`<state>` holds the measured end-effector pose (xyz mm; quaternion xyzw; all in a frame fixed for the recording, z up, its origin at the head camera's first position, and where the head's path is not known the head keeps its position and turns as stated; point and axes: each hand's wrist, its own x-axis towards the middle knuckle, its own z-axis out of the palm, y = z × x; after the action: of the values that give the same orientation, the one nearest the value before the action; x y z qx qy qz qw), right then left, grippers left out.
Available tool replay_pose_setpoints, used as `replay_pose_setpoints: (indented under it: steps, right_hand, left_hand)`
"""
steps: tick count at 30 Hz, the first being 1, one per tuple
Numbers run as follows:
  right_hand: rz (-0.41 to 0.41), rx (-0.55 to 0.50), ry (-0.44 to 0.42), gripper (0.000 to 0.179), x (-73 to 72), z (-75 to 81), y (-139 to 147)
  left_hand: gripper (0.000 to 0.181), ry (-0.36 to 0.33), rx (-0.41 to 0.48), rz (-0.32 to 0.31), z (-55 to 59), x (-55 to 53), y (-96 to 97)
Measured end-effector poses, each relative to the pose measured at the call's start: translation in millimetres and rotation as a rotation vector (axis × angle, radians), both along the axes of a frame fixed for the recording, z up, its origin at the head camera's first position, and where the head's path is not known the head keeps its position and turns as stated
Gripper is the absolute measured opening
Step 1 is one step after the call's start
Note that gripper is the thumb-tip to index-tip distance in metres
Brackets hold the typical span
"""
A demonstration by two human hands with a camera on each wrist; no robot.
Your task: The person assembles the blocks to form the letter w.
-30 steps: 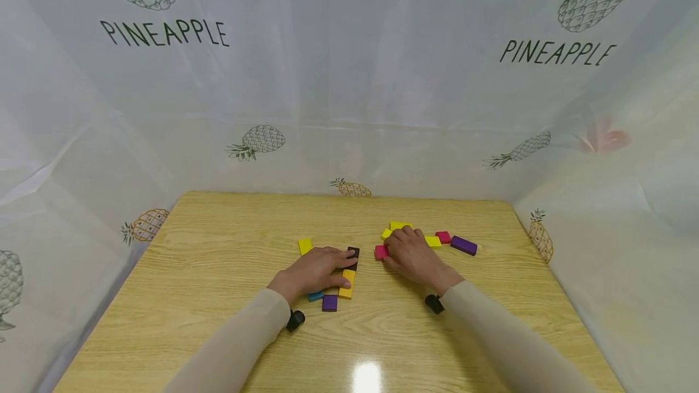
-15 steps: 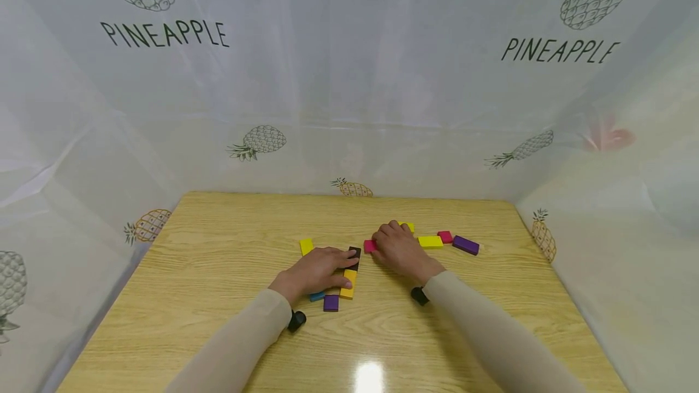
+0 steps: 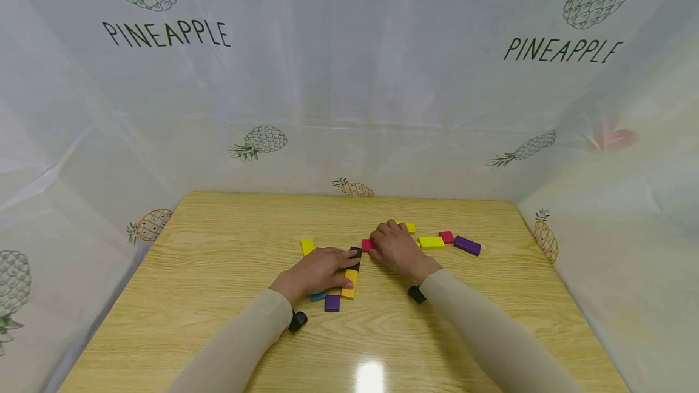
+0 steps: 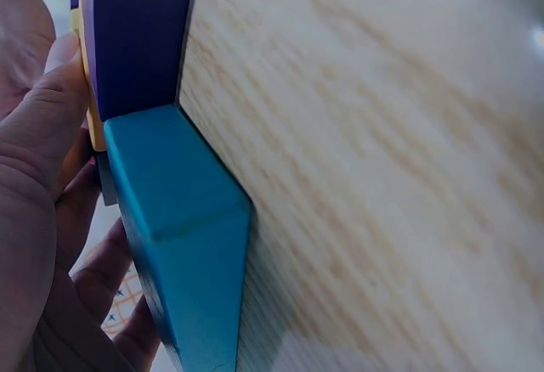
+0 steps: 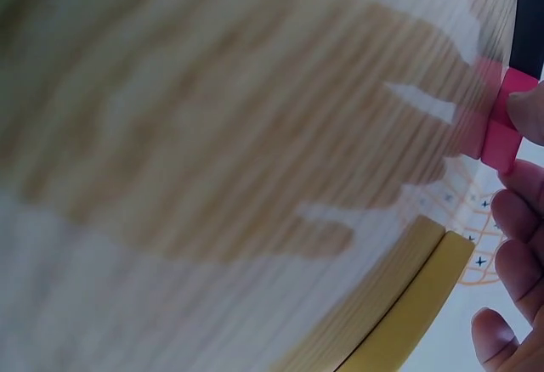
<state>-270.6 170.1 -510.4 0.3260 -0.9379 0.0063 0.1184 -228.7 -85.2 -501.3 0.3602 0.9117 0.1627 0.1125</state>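
My left hand (image 3: 317, 272) lies over a group of blocks, fingertips on a black block (image 3: 357, 250) and thumb on an orange block (image 3: 351, 276). The orange block lines up end to end with the black one. Close by the palm are a purple block (image 3: 332, 303) and a blue block (image 4: 178, 185), which meet at a corner. With thumb and finger, my right hand (image 3: 397, 248) pinches a small pink block (image 5: 503, 138). That pink block is right at the far end of the black block. A yellow block (image 3: 307, 246) pokes out beyond the left hand.
To the right of the right hand lie a yellow block (image 3: 431, 242), another pink block (image 3: 446, 237) and a long purple block (image 3: 467, 245). One more yellow block (image 3: 408, 227) is behind the hand. A pineapple-print curtain (image 3: 349, 77) surrounds the wooden table (image 3: 218, 223).
My right hand has moved left with the pink block, bringing it up to the black block. The yellow blocks it covered show more. My left hand has stayed in place.
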Motion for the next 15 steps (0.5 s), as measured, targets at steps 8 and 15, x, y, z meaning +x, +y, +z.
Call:
replay_pose_setpoints:
  steps: [8, 15]
  right_hand:
    - [0.003, -0.009, 0.001, 0.028, -0.8, -0.9, -0.4]
    - [-0.006, -0.008, -0.007, 0.029, 0.3, 0.6, -1.6]
  left_hand:
    - [0.062, -0.002, 0.005, 0.000, 0.9, 1.0, 0.1]
    - [0.063, -0.007, 0.002, 0.005, -0.7, 0.8, 0.0]
